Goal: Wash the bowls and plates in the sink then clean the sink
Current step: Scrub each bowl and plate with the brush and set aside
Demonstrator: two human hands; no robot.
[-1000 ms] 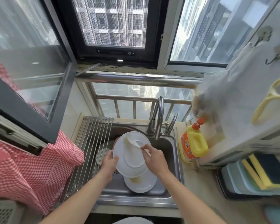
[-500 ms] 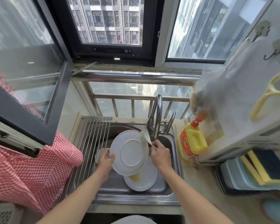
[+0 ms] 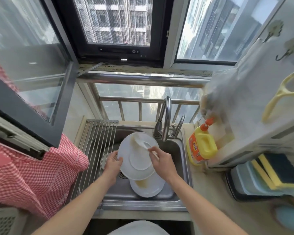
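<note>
Flanking the sink [image 3: 185, 184]: drying rack [image 3: 98, 143] left, detergent bottle [image 3: 202, 146] right.

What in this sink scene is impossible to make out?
- Head view: what lies under the held plate; the plate and left hand cover it.
- The thing in the right hand: pale, blurred.
- The detergent bottle label: too small.
- Whether the faucet runs: no stream shows.

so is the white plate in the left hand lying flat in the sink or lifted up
Lifted and tilted: the left hand grips the round white plate by its rim above the steel sink, overlapping another white plate below.
</note>
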